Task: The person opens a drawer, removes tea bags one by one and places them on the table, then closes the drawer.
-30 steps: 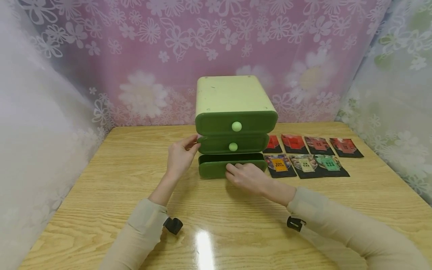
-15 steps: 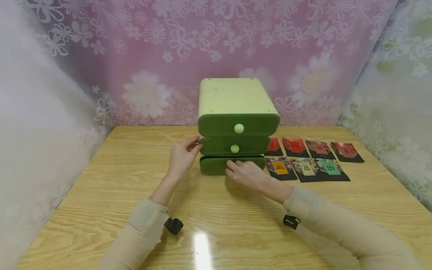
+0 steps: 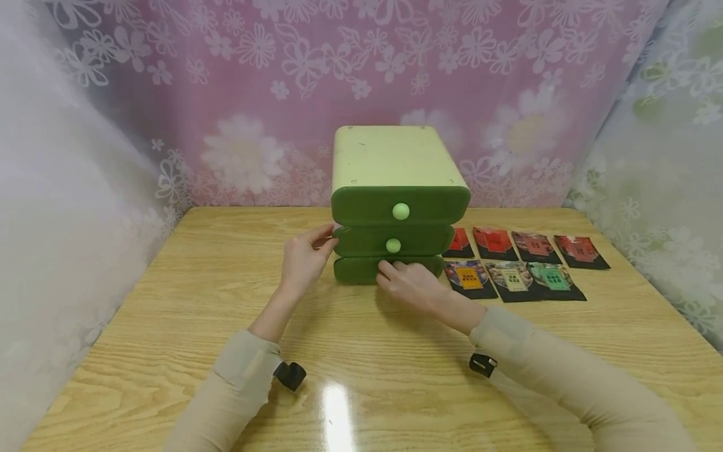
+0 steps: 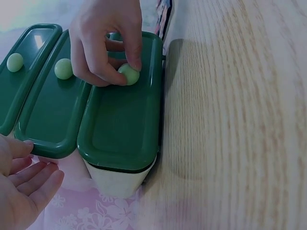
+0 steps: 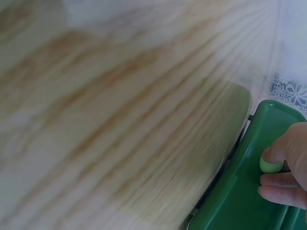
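Observation:
A cream cabinet (image 3: 395, 157) with three green drawers stands on the table. Thumb and fingers of my right hand (image 3: 415, 289) pinch the round pale green knob (image 4: 129, 75) of the bottom drawer (image 3: 354, 270); the right wrist view also shows that grip on the knob (image 5: 271, 166). The drawer's front sits close in under the middle drawer (image 3: 361, 242). My left hand (image 3: 302, 260) is at the cabinet's left side. In the left wrist view its thumb touches the end of the middle drawer (image 4: 50, 120), the other fingers reaching out fairly straight along the side.
To the right of the cabinet lie several flat food packets in two rows, among them a red packet (image 3: 494, 243), an orange-labelled packet (image 3: 470, 279) and a green-labelled packet (image 3: 553, 279). A pink flowered curtain (image 3: 237, 94) hangs behind the wooden table (image 3: 186, 282).
The bottom drawer has slid back into the cabinet, pushed by my right hand on its knob, and the gap above its front has closed. My left hand has stayed at the side.

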The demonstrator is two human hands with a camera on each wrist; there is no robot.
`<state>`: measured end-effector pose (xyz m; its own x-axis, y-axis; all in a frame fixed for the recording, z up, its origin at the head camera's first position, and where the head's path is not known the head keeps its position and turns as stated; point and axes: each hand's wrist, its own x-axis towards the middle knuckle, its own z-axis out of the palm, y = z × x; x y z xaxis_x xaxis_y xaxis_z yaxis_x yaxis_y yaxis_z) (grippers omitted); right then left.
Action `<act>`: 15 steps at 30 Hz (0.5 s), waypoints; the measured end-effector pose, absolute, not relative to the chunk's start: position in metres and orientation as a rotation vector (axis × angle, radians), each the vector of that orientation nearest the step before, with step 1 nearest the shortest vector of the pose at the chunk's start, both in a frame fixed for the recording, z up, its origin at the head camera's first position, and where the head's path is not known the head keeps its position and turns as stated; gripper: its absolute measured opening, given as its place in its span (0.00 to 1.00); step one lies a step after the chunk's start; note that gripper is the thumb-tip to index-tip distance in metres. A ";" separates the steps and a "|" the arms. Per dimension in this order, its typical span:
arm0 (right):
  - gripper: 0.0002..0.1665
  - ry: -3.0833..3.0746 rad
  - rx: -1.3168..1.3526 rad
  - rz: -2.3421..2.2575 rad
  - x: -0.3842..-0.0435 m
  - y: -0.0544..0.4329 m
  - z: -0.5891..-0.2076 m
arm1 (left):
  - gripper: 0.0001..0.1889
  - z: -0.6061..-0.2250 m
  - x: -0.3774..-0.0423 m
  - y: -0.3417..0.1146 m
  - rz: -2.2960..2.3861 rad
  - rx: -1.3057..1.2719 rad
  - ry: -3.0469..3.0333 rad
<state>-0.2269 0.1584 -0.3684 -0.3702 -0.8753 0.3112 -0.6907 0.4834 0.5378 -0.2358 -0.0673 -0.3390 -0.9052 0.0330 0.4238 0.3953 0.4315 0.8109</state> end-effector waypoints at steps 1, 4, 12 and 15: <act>0.07 -2.171 1.288 -0.429 -0.227 0.159 -0.369 | 0.16 -0.339 -0.236 -0.067 -1.465 -0.368 -2.345; 0.07 -2.184 1.287 -0.430 -0.228 0.159 -0.369 | 0.16 -0.338 -0.236 -0.067 -1.465 -0.376 -2.339; 0.06 -2.242 1.228 -0.348 -0.223 0.160 -0.370 | 0.17 -0.339 -0.235 -0.070 -1.407 -0.406 -2.398; 0.10 -2.288 1.162 -0.183 -0.215 0.163 -0.368 | 0.19 -0.338 -0.233 -0.076 -1.257 -0.423 -2.494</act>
